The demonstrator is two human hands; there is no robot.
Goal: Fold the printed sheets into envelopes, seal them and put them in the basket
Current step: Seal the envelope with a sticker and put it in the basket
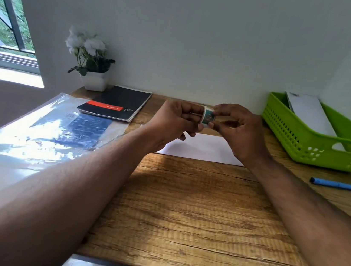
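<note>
A small roll of tape with a teal core is held up above the desk between both hands. My left hand grips the roll from the left, fingers curled round it. My right hand pinches at the roll's front edge with thumb and fingertips. Under the hands a white folded envelope lies flat on the wooden desk, partly hidden by them. The green plastic basket stands at the back right, and a white envelope leans inside it.
A blue pen lies at the right edge. A black notebook and a potted white flower sit at the back left. A clear plastic sleeve with printed sheets covers the desk's left side. A window is far left.
</note>
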